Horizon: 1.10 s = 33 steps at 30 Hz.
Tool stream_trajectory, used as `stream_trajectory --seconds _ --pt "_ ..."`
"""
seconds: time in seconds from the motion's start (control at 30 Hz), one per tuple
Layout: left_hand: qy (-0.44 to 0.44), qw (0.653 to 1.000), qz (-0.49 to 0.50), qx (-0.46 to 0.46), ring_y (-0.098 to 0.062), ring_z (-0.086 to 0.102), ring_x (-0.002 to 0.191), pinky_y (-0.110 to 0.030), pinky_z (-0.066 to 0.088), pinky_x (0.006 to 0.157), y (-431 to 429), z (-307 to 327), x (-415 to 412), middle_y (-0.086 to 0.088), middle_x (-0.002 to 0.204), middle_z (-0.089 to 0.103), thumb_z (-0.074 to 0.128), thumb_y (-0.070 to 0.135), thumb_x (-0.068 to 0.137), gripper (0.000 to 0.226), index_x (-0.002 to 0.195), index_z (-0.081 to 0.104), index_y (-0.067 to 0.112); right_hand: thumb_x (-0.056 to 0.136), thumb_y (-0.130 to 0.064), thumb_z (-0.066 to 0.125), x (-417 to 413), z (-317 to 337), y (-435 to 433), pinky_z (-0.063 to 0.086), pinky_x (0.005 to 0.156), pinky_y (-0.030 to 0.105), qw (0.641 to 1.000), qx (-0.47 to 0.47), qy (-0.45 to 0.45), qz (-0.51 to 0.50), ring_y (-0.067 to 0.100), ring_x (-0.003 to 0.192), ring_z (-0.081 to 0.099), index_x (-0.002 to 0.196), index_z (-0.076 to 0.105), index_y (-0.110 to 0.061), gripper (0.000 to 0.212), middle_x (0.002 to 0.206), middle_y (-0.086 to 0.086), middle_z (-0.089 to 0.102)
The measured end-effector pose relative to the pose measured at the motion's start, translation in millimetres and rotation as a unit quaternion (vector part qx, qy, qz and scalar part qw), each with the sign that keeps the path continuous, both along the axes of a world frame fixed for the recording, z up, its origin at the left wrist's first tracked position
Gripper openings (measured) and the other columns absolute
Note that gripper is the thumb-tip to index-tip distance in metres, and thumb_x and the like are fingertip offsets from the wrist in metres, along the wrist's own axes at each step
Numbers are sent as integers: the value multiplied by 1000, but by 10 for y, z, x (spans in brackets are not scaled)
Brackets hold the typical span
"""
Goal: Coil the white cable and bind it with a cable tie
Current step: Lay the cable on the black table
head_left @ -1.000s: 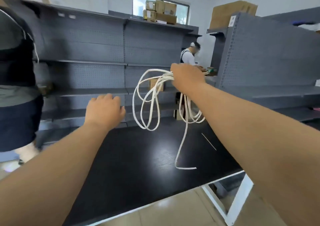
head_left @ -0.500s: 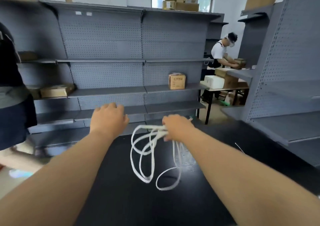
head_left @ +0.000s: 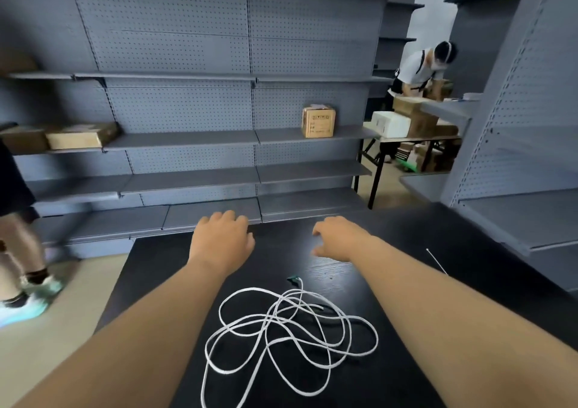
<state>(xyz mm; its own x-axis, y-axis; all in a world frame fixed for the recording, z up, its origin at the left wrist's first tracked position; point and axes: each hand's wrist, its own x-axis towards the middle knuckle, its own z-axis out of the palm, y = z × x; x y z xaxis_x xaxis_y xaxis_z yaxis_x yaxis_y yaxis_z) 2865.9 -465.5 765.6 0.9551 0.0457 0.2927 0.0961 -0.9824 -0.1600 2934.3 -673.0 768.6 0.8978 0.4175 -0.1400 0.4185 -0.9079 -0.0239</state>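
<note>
The white cable [head_left: 291, 332] lies in loose tangled loops on the black table [head_left: 406, 251], between my two forearms. One of its ends carries a small dark green plug [head_left: 294, 279]. My left hand [head_left: 222, 240] hovers beyond the cable with fingers loosely curled, holding nothing. My right hand [head_left: 339, 238] is also beyond the cable, empty, fingers relaxed. A thin white cable tie [head_left: 437, 261] lies on the table to the right of my right arm.
Grey pegboard shelving [head_left: 219, 110] stands behind the table, with a small cardboard box [head_left: 318, 121] and flat boxes [head_left: 81, 135] on it. More shelving [head_left: 525, 157] is at the right. One person [head_left: 422, 70] works at a far table; another's legs [head_left: 22, 251] are at the left.
My right hand has let go of the cable, which now lies spread on the table. Both hands have moved forward past it, and the view has tilted down.
</note>
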Motion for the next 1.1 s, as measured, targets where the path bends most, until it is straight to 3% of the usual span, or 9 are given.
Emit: stream_trajectory --seconds 0.4,0.53,0.63,0.8,0.9,0.93,1.0,1.1 --pt "50 994 87 -39 -25 55 105 -36 41 86 -370 -525 221 -4 108 60 38 39 92 31 104 58 17 93 -30 50 489 -692 -272 48 91 38 997 3 62 46 29 108 57 110 62 -10 28 112 8 63" --pt "69 989 126 -46 -23 56 103 -35 41 86 -432 -746 184 -2 107 60 37 38 93 30 102 58 18 94 -28 50 592 -998 -268 46 73 30 994 -3 87 65 27 86 58 81 59 -10 24 83 5 61" --pt "84 983 152 -56 -23 55 102 -35 41 87 -450 -906 134 -2 105 60 38 38 93 30 101 58 18 94 -27 49 647 -1237 -214 46 73 32 992 5 101 77 28 89 59 87 63 -12 21 91 7 64" --pt "107 976 184 -50 -24 55 102 -35 40 89 -428 -1096 58 -2 104 59 37 36 92 28 99 57 17 89 -7 42 706 -1589 -48 45 73 33 987 20 141 76 31 94 62 89 64 -14 24 93 8 65" --pt "111 975 190 -44 -24 54 103 -35 39 90 -368 -1150 55 -2 105 59 36 37 93 29 100 57 17 87 -4 40 727 -1740 101 43 71 31 985 14 154 74 29 85 56 69 55 -16 26 75 3 54" --pt "110 975 189 -41 -24 54 103 -35 39 90 -341 -1162 60 -3 105 59 36 37 92 29 100 57 17 88 -6 39 739 -1781 150 42 72 31 985 14 154 71 27 84 53 72 56 -14 25 76 2 52" --pt "111 976 186 -34 -24 54 103 -34 39 89 -273 -1190 67 -2 105 59 36 37 93 29 100 56 18 92 -11 37 763 -1859 236 45 82 33 986 14 155 58 28 97 56 102 63 -11 28 101 7 60" --pt "112 976 182 -33 -23 55 102 -34 40 88 -146 -1233 70 -2 104 59 35 37 93 29 100 56 18 96 -19 36 781 -1919 325 43 93 38 988 -11 155 13 29 116 52 125 54 -12 34 126 10 56"
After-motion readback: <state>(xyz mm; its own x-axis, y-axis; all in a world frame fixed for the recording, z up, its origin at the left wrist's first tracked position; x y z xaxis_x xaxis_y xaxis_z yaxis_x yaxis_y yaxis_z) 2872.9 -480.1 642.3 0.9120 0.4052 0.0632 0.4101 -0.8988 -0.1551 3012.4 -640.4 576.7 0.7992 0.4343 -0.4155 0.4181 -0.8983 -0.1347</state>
